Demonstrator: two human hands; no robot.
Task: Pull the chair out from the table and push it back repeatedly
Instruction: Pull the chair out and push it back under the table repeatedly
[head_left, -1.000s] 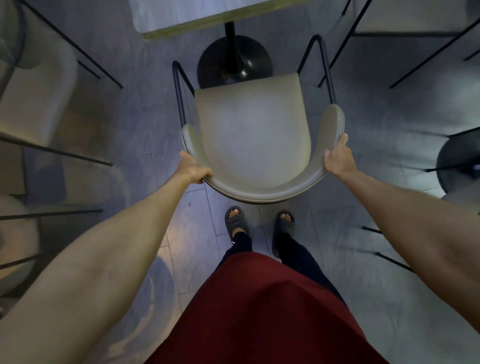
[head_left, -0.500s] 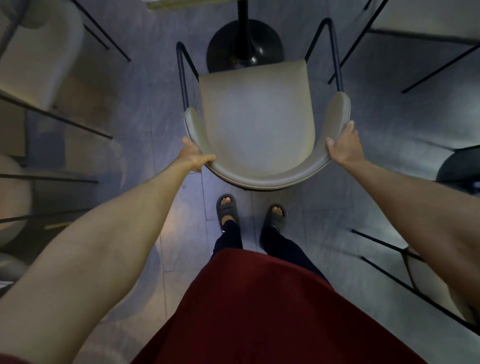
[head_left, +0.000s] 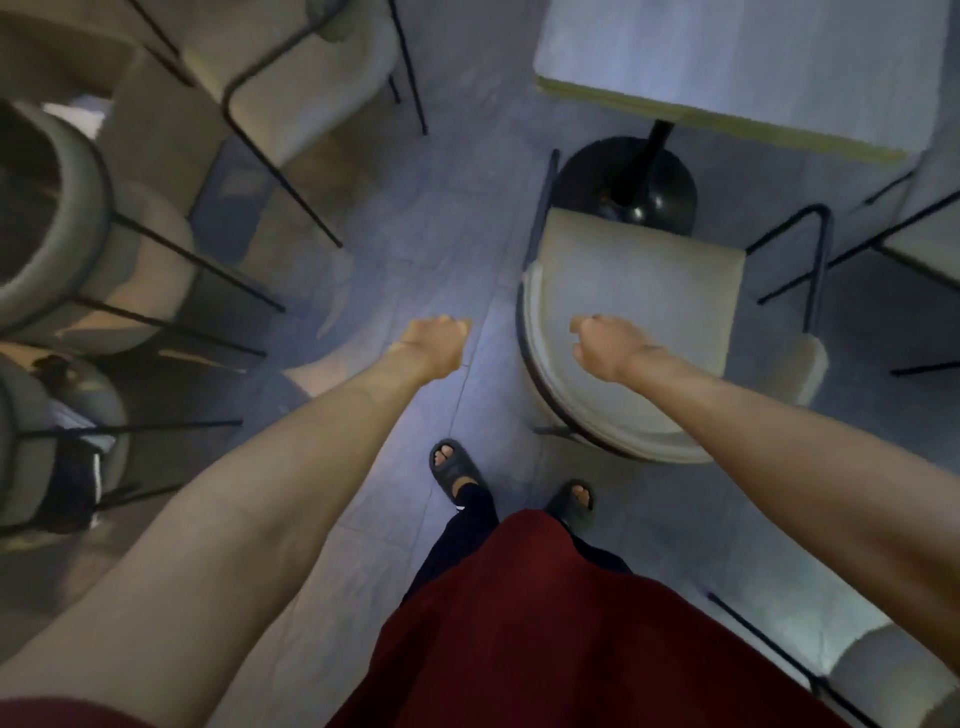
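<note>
A beige chair (head_left: 644, 280) with a curved backrest and black metal legs stands in front of the white table (head_left: 727, 57), whose black pedestal base (head_left: 628, 176) shows just beyond the seat. My left hand (head_left: 434, 345) hovers over the bare floor left of the chair, fingers curled in, holding nothing. My right hand (head_left: 602, 345) floats above the seat, also loosely closed, not touching the chair. The frame is blurred by motion.
Several other beige chairs with black legs crowd the left side (head_left: 306, 62) and far left (head_left: 57, 228). Another chair's edge shows at the bottom right (head_left: 893, 686). My feet in dark sandals (head_left: 454, 467) stand on the grey tiled floor.
Both hands have let go of the chair's backrest and drawn back with fingers curled. The view has swung left, so the chair now sits to the right.
</note>
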